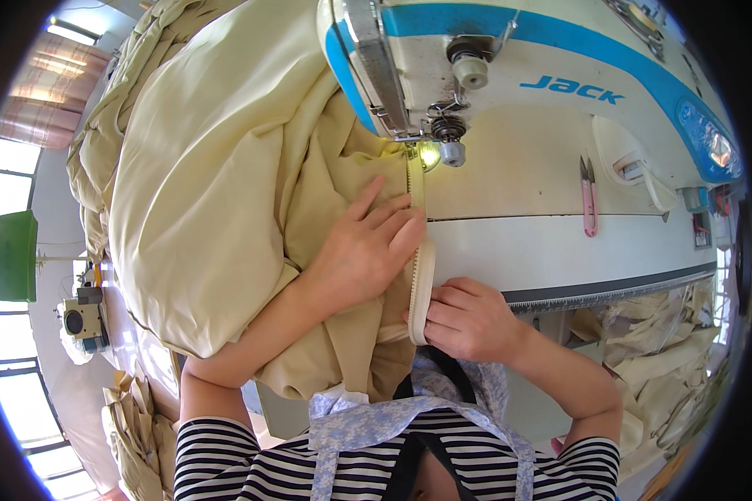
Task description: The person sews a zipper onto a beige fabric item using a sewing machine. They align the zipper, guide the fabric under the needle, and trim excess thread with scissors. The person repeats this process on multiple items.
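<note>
A cream zipper [422,288] runs down from under the presser foot of a white and blue sewing machine [493,33] along the edge of a large beige cloth [200,192]. My left hand [368,242] rests on the cloth just below the needle area, index finger stretched out, the other fingers bent against the zipper's edge. Further down, my right hand [468,321] is closed on the zipper's lower stretch, where the tape curves. My right fingertips are partly hidden behind it. A small lamp [429,155] lights the needle area.
Pink-handled thread snips [589,196] lie on the machine bed to the right. A dark ruler strip [610,290] follows the table's front edge. More beige cloth is heaped at far left and lower right. A green box [13,255] stands out at the left.
</note>
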Demonstrator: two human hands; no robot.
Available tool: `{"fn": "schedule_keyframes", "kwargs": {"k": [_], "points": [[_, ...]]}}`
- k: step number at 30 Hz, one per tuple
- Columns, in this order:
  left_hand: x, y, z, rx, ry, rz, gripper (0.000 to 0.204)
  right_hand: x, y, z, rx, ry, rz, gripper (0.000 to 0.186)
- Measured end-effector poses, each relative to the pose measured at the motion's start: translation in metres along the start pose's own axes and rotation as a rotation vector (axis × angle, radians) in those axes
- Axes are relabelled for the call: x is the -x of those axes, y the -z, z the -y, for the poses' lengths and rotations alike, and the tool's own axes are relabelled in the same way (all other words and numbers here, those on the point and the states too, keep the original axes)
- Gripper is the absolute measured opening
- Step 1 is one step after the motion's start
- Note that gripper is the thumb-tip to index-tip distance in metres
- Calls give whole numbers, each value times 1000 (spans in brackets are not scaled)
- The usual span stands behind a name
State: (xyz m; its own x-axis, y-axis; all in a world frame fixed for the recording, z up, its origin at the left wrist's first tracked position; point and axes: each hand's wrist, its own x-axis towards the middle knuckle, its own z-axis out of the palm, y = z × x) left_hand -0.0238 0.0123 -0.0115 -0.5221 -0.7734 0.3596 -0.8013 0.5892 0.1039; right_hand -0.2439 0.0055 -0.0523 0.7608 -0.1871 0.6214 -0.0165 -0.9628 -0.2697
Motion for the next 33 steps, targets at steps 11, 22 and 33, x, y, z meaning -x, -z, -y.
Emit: {"fn": "schedule_keyframes", "kwargs": {"k": [11, 22, 33], "points": [[-7, -7, 19, -6, 28, -1, 36, -14, 5, -12, 44, -104, 10, 29], [-18, 14, 22, -97, -24, 31, 33, -18, 1, -4, -9, 58, 13, 16], [-4, 18, 0, -15, -10, 78, 23, -3, -1, -10, -223, -80, -41, 18]]}}
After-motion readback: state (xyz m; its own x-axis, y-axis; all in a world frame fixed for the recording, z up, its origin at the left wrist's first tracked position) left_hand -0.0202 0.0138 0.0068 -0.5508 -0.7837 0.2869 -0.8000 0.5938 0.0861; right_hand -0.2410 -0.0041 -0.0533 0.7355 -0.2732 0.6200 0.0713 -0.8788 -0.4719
